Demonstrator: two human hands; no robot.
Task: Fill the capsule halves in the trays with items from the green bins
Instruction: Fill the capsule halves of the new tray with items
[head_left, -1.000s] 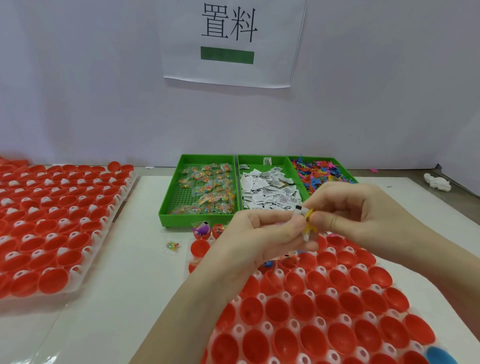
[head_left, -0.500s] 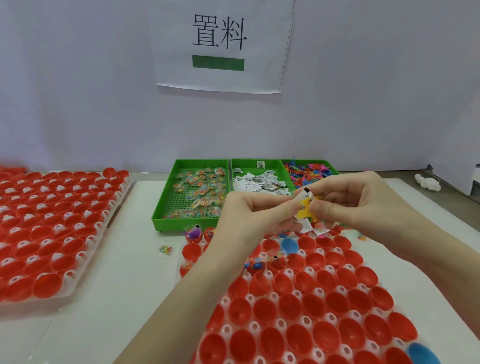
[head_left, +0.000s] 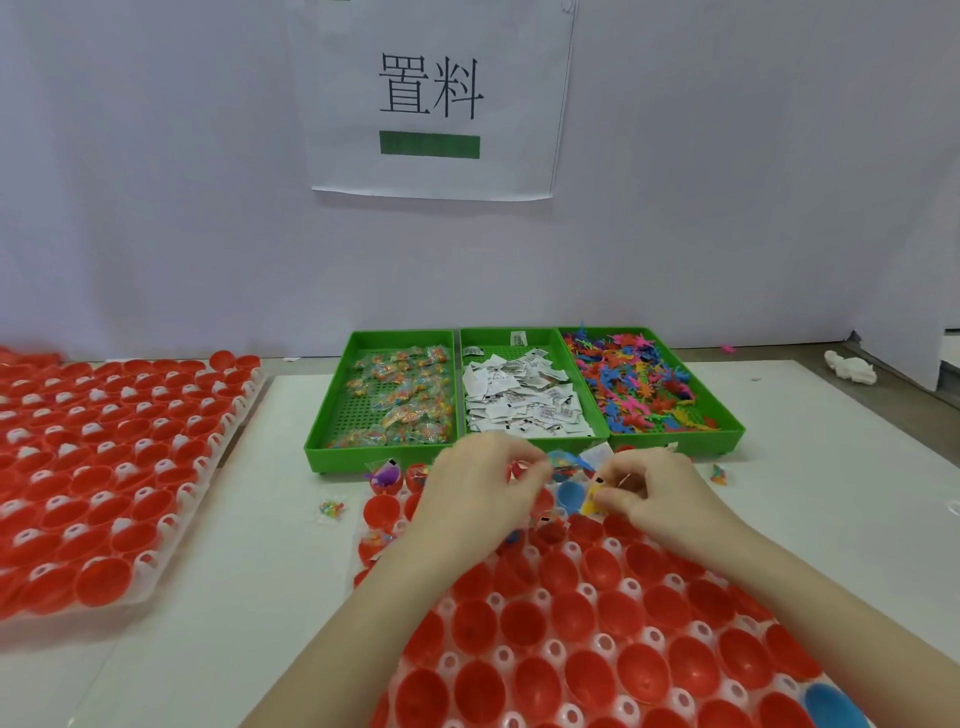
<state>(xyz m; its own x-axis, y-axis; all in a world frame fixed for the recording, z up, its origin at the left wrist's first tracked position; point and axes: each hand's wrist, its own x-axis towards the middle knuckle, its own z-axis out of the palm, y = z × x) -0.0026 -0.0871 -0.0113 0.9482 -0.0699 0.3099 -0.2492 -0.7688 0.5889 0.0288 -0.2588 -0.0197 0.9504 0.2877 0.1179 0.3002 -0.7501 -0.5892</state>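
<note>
White table (head_left: 270, 519) against a pale wall, paper sign (head_left: 434, 98) with two black characters and a green bar taped above. Near tray (head_left: 571, 649) of red capsule halves fills the front centre, mostly empty cups, one blue half (head_left: 570, 494) near its far edge and another blue one (head_left: 836, 701) at the front right corner. Second tray (head_left: 104, 467) of red halves sits off to the left, well apart from the first. Three green bins side by side at the back of the table: left bin (head_left: 384, 395) holds clear packets of coloured bits, middle bin (head_left: 524, 400) white paper slips, right bin (head_left: 649, 389) a tangle of bright plastic figures. Both hands hover over the far rows of the near tray, just in front of the bins, close together but not touching. Left hand (head_left: 483, 493) has fingers curled, tips blurred, can't tell whether it holds anything. Right hand (head_left: 654, 499) pinches a small yellow item (head_left: 591, 503) with a bit of white slip between thumb and fingers, just beside the blue half. A purple figure (head_left: 387, 475) sits in a far-left cup of the near tray. Loose packet (head_left: 331, 509) lies on the table left of that tray. White crumpled object (head_left: 852, 368) at far right, edge of the table
</note>
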